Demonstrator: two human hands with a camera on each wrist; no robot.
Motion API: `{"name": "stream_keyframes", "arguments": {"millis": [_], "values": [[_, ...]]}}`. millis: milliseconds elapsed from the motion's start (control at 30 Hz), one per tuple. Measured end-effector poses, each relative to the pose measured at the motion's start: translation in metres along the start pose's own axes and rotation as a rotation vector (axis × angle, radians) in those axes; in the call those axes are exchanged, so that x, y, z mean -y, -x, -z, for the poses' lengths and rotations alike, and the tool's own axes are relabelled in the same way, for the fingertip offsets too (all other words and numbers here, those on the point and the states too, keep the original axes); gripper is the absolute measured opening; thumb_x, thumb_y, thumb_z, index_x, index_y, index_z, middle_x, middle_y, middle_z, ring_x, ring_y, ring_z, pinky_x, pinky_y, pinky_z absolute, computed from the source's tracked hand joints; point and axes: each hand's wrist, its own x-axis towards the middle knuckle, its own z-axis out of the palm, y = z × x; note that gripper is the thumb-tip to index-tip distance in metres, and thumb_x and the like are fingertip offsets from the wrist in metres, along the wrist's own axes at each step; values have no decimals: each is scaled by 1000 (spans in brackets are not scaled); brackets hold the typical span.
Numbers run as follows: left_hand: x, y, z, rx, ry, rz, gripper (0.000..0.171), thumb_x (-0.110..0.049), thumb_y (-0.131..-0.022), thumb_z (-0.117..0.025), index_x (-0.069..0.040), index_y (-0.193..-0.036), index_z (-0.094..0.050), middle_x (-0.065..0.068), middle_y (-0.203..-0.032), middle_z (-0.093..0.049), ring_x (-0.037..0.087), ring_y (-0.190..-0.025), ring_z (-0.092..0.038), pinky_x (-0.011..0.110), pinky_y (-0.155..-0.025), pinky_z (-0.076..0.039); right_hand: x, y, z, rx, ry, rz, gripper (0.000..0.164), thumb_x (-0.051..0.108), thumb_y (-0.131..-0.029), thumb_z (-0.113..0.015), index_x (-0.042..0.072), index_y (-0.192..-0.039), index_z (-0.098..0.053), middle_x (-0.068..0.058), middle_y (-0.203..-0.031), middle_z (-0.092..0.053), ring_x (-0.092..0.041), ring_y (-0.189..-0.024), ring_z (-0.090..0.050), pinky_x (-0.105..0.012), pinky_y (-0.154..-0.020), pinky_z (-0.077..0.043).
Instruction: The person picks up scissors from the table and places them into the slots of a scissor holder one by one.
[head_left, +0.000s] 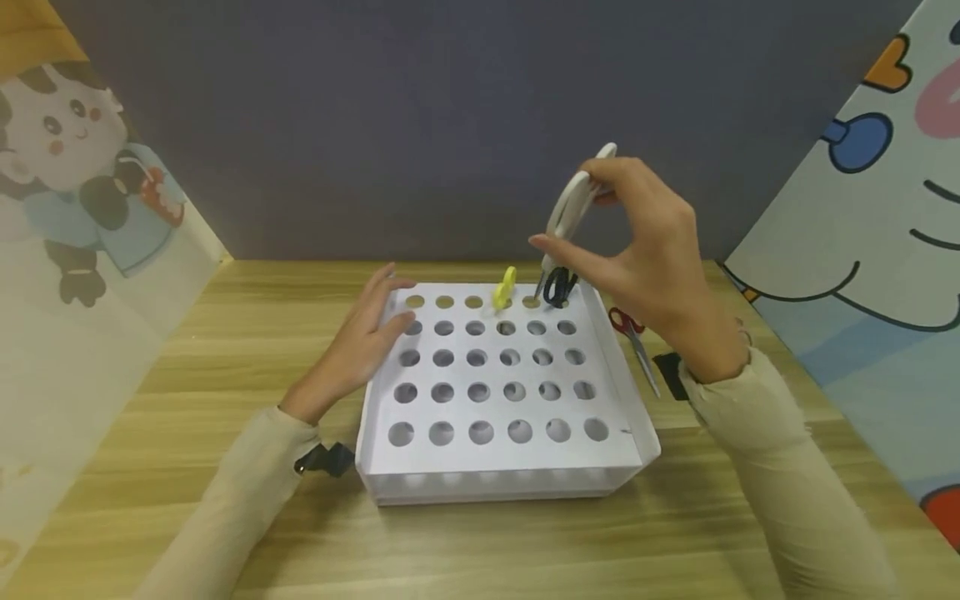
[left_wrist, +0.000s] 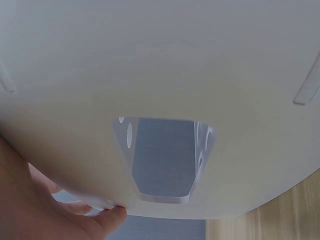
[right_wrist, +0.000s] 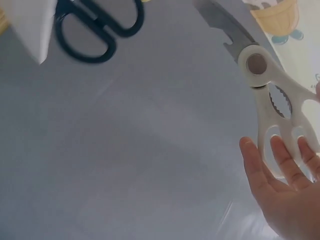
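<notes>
The scissors with white plastic handles and grey metal blades sit between the thumb and fingers of the right hand, handles up and blades slanting down. That hand pinches the handles — thumb on the near side, fingers at the loops — so its grip is closed only as far as the handles allow. The blade tip is at the back row of the white box with round holes in its top; whether it has entered a hole, I cannot tell.

The left hand rests at the box's far left corner, thumb spread apart from fairly straight fingers, touching the rim.

Just beside the blades, black-handled scissors stand in the back row, with yellow-handled scissors to their left. Scissors with red handles and grey blades lie on the wooden table, right of the box.
</notes>
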Motion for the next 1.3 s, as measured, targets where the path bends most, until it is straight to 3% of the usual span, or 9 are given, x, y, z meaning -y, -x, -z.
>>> {"name": "stream_keyframes", "arguments": {"millis": [200,500,1033,1300], "values": [[-3,1,0,2,-2,10,39,-20,-90,-49,-11,-127,-44,2,-149,-14,29,-135,-15,56,-105,-14,4,-10,-21,3,-35,8,56,38,-71,-72,0,-108,-54,-6,-93,-59,-15,-86,-55,-26,-79,-45],[-1,3,2,-6,5,17,38,-21,-90,-49,-13,-127,-45,1,-149,-14,28,-135,-14,55,-106,-13,9,-29,-51,99,-120,-45,59,46,-69,-72,6,-109,-57,-2,-103,-61,-14,-109,-47,-28,-96,-36],[2,5,3,-4,10,23,37,-20,-90,-48,-11,-126,-45,2,-148,-14,28,-135,-13,56,-105,-12,18,-51,-93,193,-152,-91,54,54,-75,-61,8,-104,-56,1,-92,-56,-11,-82,-50,-26,-73,-42],[3,5,4,-3,3,20,36,-20,-91,-47,-12,-126,-45,2,-149,-14,26,-135,-13,56,-105,-12,16,-50,-114,336,-113,-126,55,56,-77,-57,9,-106,-54,2,-91,-55,-11,-80,-50,-23,-69,-42]]}}
